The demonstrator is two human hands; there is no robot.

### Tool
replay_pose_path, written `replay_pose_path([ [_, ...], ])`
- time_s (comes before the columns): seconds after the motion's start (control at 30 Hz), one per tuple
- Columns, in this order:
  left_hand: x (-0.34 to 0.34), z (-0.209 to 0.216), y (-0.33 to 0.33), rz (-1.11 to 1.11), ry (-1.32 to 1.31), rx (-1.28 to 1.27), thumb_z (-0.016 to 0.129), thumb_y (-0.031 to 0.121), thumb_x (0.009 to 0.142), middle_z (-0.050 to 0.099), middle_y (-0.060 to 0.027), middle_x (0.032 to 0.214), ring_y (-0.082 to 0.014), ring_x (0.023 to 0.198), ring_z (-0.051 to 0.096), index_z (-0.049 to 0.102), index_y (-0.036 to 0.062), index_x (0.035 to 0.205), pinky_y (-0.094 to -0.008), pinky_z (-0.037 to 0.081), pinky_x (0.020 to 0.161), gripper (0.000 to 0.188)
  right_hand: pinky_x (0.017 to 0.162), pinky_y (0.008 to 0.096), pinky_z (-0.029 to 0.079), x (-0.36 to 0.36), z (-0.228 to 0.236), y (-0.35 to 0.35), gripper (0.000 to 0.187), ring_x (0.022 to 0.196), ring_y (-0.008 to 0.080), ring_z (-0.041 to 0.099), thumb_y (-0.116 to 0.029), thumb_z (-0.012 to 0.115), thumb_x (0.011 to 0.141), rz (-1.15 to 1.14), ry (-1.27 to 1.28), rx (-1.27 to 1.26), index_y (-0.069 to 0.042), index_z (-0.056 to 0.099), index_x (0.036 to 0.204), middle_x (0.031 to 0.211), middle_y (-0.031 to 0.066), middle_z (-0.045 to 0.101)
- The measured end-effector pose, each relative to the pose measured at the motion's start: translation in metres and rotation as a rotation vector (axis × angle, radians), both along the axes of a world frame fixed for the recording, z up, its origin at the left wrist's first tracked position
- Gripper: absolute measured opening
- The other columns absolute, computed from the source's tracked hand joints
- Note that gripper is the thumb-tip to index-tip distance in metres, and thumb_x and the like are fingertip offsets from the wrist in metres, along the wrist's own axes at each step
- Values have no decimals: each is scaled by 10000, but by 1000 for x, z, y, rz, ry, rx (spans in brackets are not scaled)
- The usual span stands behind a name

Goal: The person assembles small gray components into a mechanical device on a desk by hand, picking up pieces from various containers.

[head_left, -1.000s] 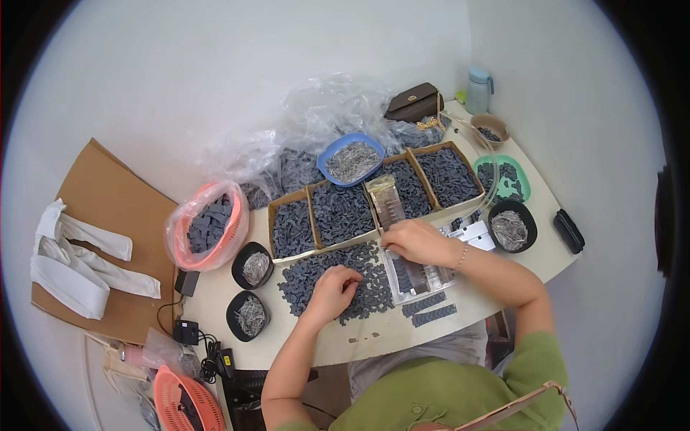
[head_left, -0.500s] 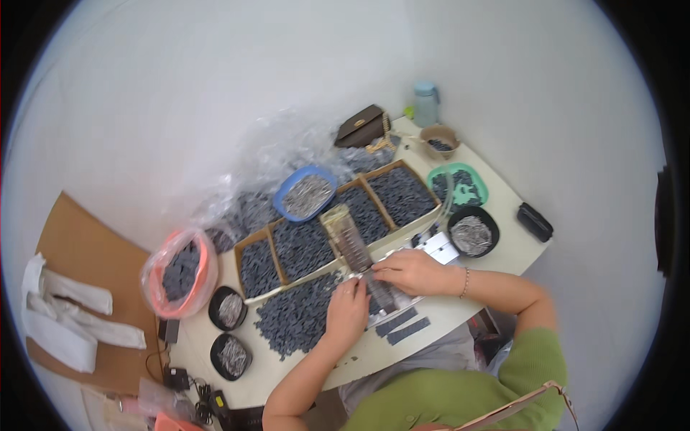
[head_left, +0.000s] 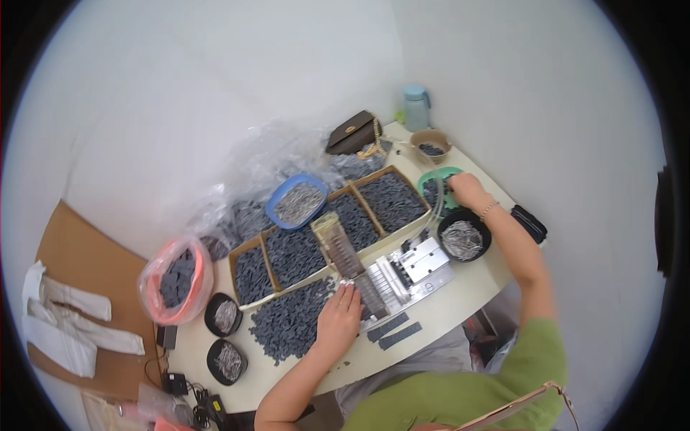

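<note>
My left hand (head_left: pixel 341 317) rests against the left side of a metal fixture (head_left: pixel 424 260), its fingers stretched out at the end of a ribbed, clear-topped block (head_left: pixel 338 246) and a dark ribbed strip (head_left: pixel 370 294). My right hand (head_left: pixel 468 191) is over a green tray (head_left: pixel 449 172) of small dark pieces, with its fingers curled together at the tray's right side. What they pinch, if anything, is too small to make out. Beside my left hand spreads a heap of small dark grey pieces (head_left: pixel 284 327).
A divided cardboard box (head_left: pixel 244 305) of dark pieces stands behind, with a blue tray (head_left: pixel 269 205) of metal pins on it. Black bowls (head_left: pixel 466 241) of pins sit at both sides. Dark strips (head_left: pixel 399 334) lie in front. A pink basin (head_left: pixel 205 287) stands left; a bottle (head_left: pixel 415 111) stands far back.
My right hand has left the fixture and moved right and away to the green tray, baring the fixture's metal blocks. My left hand has stayed by the fixture, its fingers now straighter.
</note>
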State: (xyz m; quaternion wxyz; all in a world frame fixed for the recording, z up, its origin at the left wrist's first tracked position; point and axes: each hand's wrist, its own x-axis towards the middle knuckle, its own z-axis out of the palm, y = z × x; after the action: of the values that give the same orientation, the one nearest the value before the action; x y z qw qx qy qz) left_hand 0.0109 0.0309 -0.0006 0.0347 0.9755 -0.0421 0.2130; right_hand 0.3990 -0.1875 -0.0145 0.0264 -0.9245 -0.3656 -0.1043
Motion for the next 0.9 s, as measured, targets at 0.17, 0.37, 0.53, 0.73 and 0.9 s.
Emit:
replay_pose_path([
  [0.17,-20,3,-5,43,192,-27,617,421,843,411,-220,1416,-346,1328,386,432,-45,1343,-465,315,1078,708,752,407,535,-30,52,7,137,822,325,670,-18,591,786,59,9,392,-7,678,892,890,176,679],
  [0.37,-22,-2,-16,91,99,-18,628,440,822,445,-226,1378,-366,1313,397,466,-81,1295,-470,319,1074,722,803,376,505,-164,73,75,162,902,310,635,-121,650,828,642,477,489,-41,671,967,959,128,661],
  [0.53,-50,27,-18,128,124,-84,694,371,783,490,-207,1331,-377,1285,420,539,-6,1248,-480,326,1063,618,723,386,485,-223,27,110,91,844,275,576,-118,612,797,856,234,381,-59,570,852,846,92,556],
  [0.73,-152,32,71,683,-144,-8,751,186,727,533,-188,1264,-400,1223,457,608,20,1141,-506,349,1026,468,730,332,482,-240,21,117,88,825,237,562,-93,556,754,910,-50,237,-34,572,817,835,88,542],
  [0.9,-226,23,138,1017,-81,-145,700,130,768,636,-169,984,-358,945,587,659,20,976,-441,458,831,238,759,354,473,-243,27,100,223,882,244,566,-95,572,756,933,-83,283,-10,629,955,909,99,574],
])
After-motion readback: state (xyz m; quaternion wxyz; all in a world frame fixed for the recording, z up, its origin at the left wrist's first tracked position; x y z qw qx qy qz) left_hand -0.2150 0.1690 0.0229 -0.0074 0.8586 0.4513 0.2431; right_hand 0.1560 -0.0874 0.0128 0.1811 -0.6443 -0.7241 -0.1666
